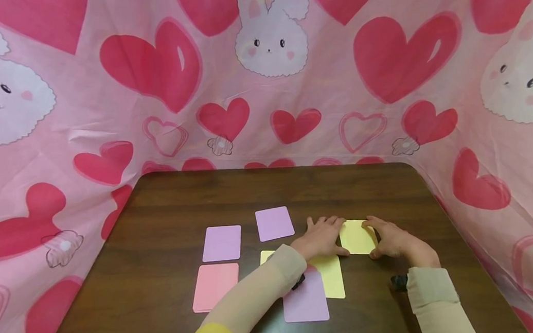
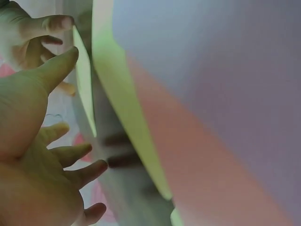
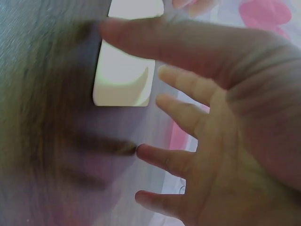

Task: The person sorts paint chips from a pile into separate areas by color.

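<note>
Near the right side of the table, a yellow square card lies between my two hands. My left hand reaches across to its left edge, fingers spread and straight. On the opposite edge my right hand has its index finger and thumb at the corners. In the left wrist view the yellow card appears edge-on beside the thumb of my left hand. The right wrist view shows my right hand with straight, separated fingers, its thumb crossing in front of the yellow card.
Under my left forearm, a purple card overlaps another yellow card; the sleeve hides part of them. Two purple cards lie farther back. A pink card stack is at the left on the brown table.
</note>
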Demonstrator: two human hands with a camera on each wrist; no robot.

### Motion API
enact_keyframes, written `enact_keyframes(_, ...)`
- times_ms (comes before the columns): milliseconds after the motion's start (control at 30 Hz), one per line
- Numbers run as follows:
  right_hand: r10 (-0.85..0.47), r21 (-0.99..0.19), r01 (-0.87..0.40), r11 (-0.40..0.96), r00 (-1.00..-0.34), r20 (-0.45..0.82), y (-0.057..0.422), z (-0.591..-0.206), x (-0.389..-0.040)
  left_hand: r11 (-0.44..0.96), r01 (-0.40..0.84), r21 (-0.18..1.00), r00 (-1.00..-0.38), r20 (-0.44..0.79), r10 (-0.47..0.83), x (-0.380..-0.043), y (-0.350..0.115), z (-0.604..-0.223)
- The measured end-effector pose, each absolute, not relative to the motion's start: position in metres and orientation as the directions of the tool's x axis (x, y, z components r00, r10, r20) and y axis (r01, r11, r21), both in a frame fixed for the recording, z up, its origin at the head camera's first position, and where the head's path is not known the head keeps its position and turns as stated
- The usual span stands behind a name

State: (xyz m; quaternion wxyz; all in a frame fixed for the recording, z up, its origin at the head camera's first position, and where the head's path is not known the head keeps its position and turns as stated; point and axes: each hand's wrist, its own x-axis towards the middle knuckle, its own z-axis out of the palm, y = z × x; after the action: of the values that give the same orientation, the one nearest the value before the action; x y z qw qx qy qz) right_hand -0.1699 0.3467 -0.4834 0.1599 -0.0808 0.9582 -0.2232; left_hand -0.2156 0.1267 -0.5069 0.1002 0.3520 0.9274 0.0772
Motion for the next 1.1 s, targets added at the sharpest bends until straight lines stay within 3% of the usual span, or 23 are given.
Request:
enact_keyframes(467,-0.208,-0.411,-0.122,0.903,-0.963,-0.169,0.321,-0.461,-0.174,0.754,0.610,0.246,-0.759,-0.092,0.644,-0.241,0.070,-0.473)
enact_keyframes(800,-0.247,-0.440,-0.208,0.874,-0.969,-0.032,0.297,-0.461,-0.193,0.799,0.523,0.297,-0.825,-0.062,0.562,-0.268,0.002,-0.467)
enact_keyframes(1100,-0.301,-0.493,-0.239,0.836,-0.952,-0.048,0.262,-0.462,-0.210,0.840,0.441,0.316,-0.868,-0.088,0.488,-0.274,-0.040,-0.469)
